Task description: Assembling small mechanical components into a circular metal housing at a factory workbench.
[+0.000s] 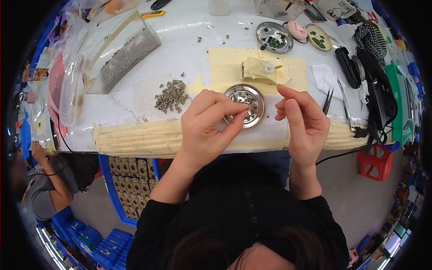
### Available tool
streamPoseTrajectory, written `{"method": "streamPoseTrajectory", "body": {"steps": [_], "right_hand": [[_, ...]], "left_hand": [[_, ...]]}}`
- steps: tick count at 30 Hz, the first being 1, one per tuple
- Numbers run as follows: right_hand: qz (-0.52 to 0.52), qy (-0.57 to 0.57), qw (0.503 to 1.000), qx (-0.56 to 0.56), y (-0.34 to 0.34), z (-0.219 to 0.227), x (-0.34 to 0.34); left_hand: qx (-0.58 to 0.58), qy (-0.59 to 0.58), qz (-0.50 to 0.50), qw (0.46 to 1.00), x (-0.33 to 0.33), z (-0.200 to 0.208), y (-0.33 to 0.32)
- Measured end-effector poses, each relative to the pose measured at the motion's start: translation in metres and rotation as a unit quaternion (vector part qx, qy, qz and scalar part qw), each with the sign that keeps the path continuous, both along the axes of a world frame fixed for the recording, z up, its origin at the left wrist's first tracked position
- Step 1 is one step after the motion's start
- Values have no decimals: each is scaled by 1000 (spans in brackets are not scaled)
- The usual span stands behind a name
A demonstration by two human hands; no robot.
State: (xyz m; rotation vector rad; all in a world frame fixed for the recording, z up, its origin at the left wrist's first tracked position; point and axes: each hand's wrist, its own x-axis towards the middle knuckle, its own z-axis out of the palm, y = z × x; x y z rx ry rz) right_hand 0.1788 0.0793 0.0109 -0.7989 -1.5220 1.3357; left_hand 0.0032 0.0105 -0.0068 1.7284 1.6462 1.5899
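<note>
My left hand is over a round metal dish, with thumb and forefinger pinched together at its middle. Whatever sits between those fingertips is too small to make out. Small shiny metal pieces lie inside the dish. To the right of it, my right hand is raised with loosely curled fingers, the thumb apart from the forefinger, and no object shows in it. A heap of small grey-brown metal parts rests on the table left of my left hand. Behind the dish stands a block wrapped in masking tape with a small white nozzle-like piece on top.
A clear box of grey granules stands at the back left. Dishes with dark green pieces are at the back right. Tweezers lie right of my right hand. Another person sits at the left. A blue crate is below the table.
</note>
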Motion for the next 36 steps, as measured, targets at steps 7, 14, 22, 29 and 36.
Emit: {"method": "streamPoseTrajectory", "body": {"steps": [7,14,22,29,36], "right_hand": [[14,-10,1000,-12,-2,-4,7],[3,-11,1000,-7,1,-7,14],[5,-20,1000,-3,1,-9,16],[25,-20,999,-1,-2,-10,11],[35,-30,999,5,-4,-9,10]], "left_hand": [[-25,120,10,992,2,-5,3],[-76,80,25,994,-21,7,-10],[-80,83,198,973,-55,15,-23],[-89,217,214,948,-67,6,-11],[-128,300,191,926,-73,7,14]]}}
